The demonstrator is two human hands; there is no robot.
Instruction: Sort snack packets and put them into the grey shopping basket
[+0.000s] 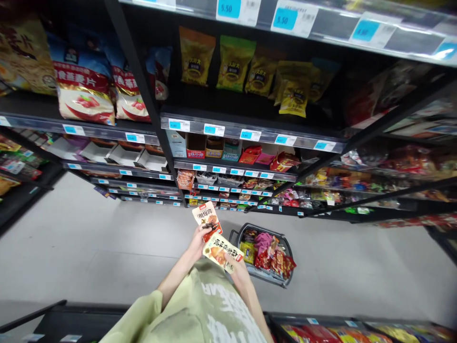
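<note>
My left hand (197, 242) is closed on a snack packet (207, 216) with a cream top, dark lettering and a red lower part. My right hand (238, 272) pinches a second, cream-coloured snack packet (219, 248) by its lower right part. This one is tilted, shows a picture of food, and overlaps the lower edge of the first. Both packets are held in front of my body, above the floor. Just right of my hands, a grey shopping basket (290, 245) on the floor holds several red, yellow and pink snack bags (263, 243).
Ahead stands a tall black shelf unit (214, 102) with price tags. Yellow and green snack bags (235, 62) sit on its upper level, with oatmeal bags (82, 81) at left. Small open boxes (214, 148) line a lower level. Another shelf (314, 320) runs behind me. Grey floor (107, 238) lies between.
</note>
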